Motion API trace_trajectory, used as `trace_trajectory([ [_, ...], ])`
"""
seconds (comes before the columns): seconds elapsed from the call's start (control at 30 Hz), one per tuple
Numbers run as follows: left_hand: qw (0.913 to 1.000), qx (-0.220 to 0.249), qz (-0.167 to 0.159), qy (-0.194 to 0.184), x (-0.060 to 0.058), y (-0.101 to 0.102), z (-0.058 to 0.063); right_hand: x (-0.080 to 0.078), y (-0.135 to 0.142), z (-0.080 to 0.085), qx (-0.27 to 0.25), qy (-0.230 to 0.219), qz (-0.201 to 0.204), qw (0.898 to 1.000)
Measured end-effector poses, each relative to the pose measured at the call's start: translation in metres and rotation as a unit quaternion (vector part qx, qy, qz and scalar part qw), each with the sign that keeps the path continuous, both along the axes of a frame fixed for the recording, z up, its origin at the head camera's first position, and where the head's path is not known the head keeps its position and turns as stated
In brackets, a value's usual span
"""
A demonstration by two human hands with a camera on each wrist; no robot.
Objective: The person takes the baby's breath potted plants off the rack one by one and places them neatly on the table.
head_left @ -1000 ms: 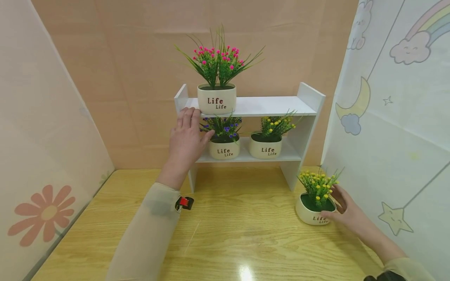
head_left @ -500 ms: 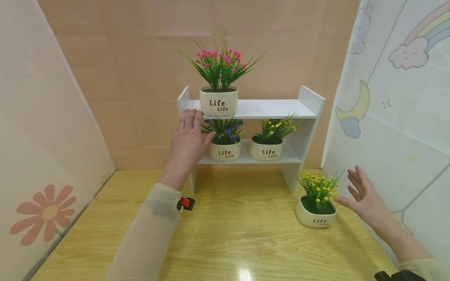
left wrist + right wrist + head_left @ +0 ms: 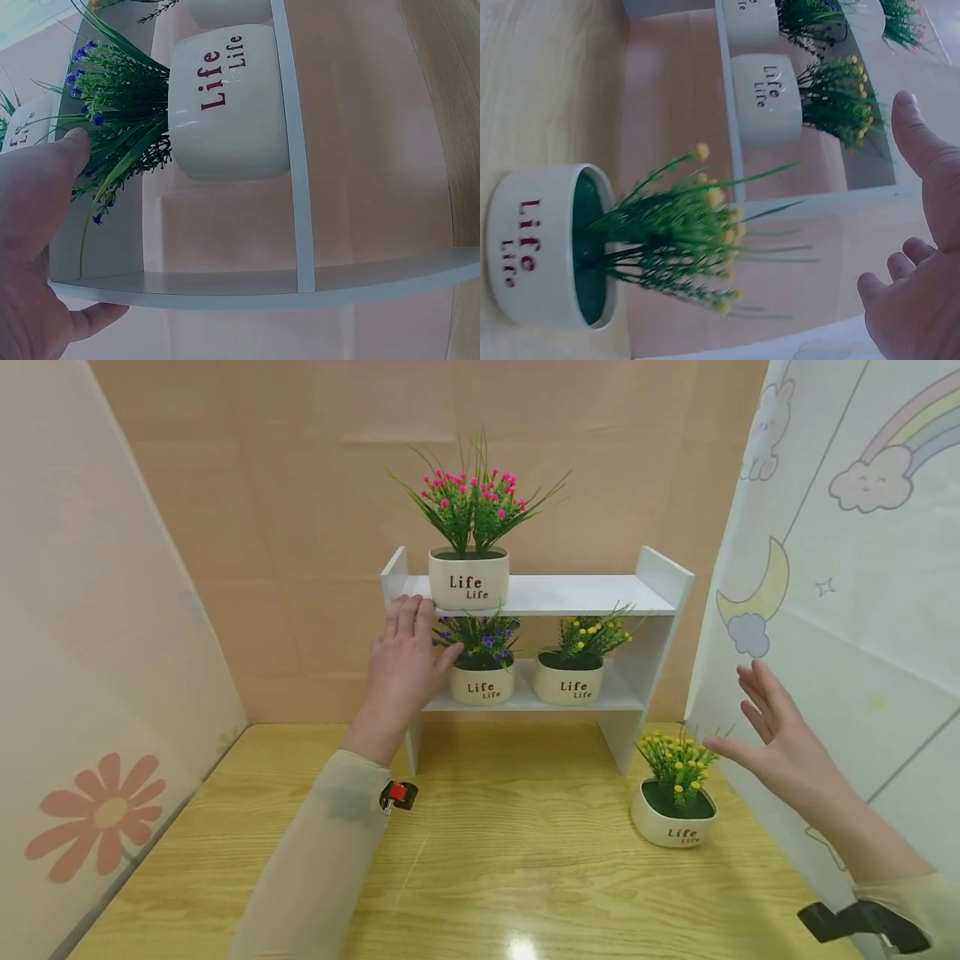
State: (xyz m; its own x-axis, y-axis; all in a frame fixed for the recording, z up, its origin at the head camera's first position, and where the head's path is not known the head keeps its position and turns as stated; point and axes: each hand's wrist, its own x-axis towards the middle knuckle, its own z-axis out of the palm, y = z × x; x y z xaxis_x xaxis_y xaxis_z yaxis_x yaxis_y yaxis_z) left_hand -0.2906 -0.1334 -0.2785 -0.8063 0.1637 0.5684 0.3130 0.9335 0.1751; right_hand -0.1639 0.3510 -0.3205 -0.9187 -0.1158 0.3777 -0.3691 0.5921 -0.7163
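Note:
My left hand (image 3: 405, 664) rests at the upper left corner of a white two-tier shelf (image 3: 577, 593). Its fingers lie beside the pot with pink flowers (image 3: 468, 578) on the top board, and the thumb spreads in front of the purple flowers. In the left wrist view the thumb overlaps the purple plant (image 3: 124, 112), while one fingertip shows outside the side panel. My right hand (image 3: 791, 752) is raised with fingers extended and holds nothing. Below and left of it, a cream pot with yellow flowers (image 3: 675, 822) stands upright on the table, apart from the hand (image 3: 922, 292).
On the lower board stand a pot with purple flowers (image 3: 482, 685) and another with yellow flowers (image 3: 568, 681). The wooden table (image 3: 487, 843) meets a patterned wall (image 3: 885, 593) at right and a flower-print wall (image 3: 112, 652) at left.
My right hand has let go of the yellow-flowered pot on the table, then moved right and up from it. The left hand has stayed at the shelf corner.

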Motion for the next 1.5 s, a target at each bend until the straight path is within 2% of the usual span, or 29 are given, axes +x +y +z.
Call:
trace_trajectory([
  [0.33,1.0,-0.003,0.003,0.003,0.0,-0.001,0.001,-0.017,-0.037,0.038,0.015,0.054,0.038,0.998],
  [0.67,1.0,0.004,0.001,-0.007,0.003,0.001,-0.003,-0.035,-0.076,0.072,0.036,0.079,0.062,0.994],
  [0.97,1.0,0.004,0.002,0.005,0.003,0.002,-0.001,-0.059,-0.117,0.099,0.052,0.072,0.081,0.993],
  [1.23,1.0,0.006,0.004,0.0,0.005,0.002,0.0,-0.077,-0.149,0.115,0.063,0.056,0.092,0.992],
  [1.5,1.0,0.006,0.004,0.002,0.007,0.001,-0.001,-0.093,-0.175,0.133,0.08,0.058,0.095,0.991],
])
